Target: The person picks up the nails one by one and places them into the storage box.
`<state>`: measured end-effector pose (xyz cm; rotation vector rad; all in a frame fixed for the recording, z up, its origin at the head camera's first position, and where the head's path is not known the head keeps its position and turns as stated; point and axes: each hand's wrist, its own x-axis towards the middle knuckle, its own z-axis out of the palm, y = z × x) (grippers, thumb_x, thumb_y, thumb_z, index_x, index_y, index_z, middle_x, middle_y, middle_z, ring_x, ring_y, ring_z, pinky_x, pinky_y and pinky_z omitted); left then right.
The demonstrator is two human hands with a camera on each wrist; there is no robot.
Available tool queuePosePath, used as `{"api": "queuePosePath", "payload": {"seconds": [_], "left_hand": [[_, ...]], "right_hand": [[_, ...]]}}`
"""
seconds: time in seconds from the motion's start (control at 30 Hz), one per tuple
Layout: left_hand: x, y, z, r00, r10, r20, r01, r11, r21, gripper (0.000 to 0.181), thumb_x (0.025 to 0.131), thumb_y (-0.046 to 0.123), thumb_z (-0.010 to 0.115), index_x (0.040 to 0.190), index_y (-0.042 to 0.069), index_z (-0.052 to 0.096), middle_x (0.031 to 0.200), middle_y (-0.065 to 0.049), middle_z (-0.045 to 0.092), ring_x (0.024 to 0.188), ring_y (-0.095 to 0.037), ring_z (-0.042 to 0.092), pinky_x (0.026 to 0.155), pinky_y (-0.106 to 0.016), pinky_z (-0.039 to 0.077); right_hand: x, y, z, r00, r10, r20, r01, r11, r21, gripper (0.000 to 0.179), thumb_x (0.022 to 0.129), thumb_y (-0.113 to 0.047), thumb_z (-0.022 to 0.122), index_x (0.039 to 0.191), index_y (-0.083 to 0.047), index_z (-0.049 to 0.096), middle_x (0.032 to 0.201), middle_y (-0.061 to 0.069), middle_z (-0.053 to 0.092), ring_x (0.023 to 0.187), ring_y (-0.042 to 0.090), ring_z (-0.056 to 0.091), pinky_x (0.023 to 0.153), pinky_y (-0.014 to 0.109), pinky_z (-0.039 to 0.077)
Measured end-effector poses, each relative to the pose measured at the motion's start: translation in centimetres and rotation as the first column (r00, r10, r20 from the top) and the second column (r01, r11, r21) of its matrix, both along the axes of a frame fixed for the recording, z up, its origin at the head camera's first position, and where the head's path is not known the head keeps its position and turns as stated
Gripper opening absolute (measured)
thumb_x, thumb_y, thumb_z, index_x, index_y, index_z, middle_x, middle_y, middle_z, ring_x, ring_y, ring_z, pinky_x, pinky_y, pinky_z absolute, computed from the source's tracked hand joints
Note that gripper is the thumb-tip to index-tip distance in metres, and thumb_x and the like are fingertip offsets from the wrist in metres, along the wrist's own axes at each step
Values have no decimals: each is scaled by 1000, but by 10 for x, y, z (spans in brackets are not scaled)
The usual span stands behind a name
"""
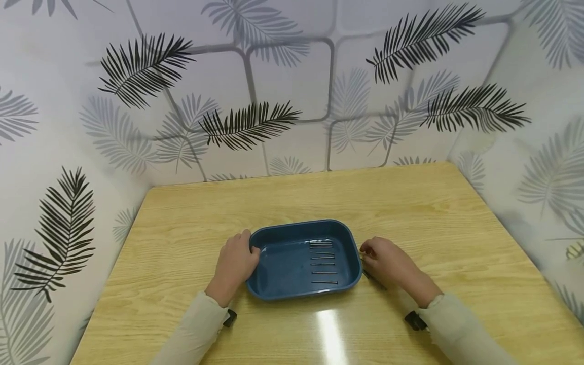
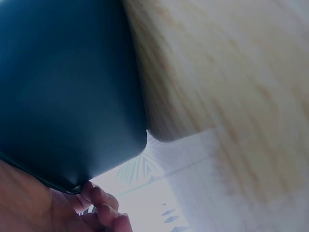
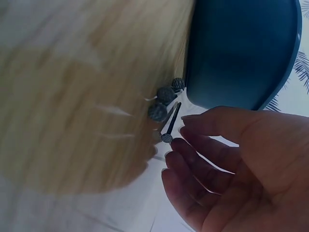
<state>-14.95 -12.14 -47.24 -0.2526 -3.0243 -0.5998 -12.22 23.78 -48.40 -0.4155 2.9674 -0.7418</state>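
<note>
A dark blue rectangular tray sits on the table, with several thin nails lying in a column toward its right side. My left hand grips the tray's left end, thumb over the rim and fingers outside. Just beyond the right end, my right hand reaches down with bent, slightly parted fingers. In the right wrist view a single nail lies right at those fingertips, with nothing visibly pinched. Beside it are several more nails with round textured heads; the head view shows them partly hidden under the hand.
The light wooden table meets a leaf-patterned wall covering at the back and on both sides. A dark strap piece shows at the right wrist and another at the left. Light glares off the tabletop in front of the tray.
</note>
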Motion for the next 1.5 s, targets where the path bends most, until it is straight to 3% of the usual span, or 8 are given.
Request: {"api": "queuePosePath", "payload": {"seconds": [0.77, 1.07, 1.5], "left_hand": [[2, 1, 2, 1000, 3, -3, -3, 1000, 10, 29, 87, 19, 52, 110, 1, 55, 88, -12, 56, 81, -28, 54, 71, -44, 44], [2, 1, 2, 1000, 6, 0, -6, 1000, 1, 31, 87, 19, 51, 112, 1, 54, 90, -13, 57, 83, -29, 54, 72, -44, 44], [1, 0, 2, 1000, 3, 7, -3, 1000, -2, 33, 87, 20, 51, 113, 0, 54, 90, -13, 57, 83, -29, 54, 72, -44, 44]], "right_hand": [[-3, -9, 5, 997, -10, 73, 8, 999, 36, 7, 84, -15, 62, 81, -9, 64, 72, -2, 55, 67, 13, 50, 62, 33, 43], [-3, -13, 2, 990, -37, 136, 30, 998, 47, 19, 86, -26, 62, 73, -12, 57, 66, -2, 51, 61, 13, 48, 56, 30, 39], [-1, -13, 2, 993, -21, 117, 13, 998, 68, 15, 84, -20, 62, 73, -12, 56, 65, -2, 50, 59, 13, 46, 55, 30, 38]]}}
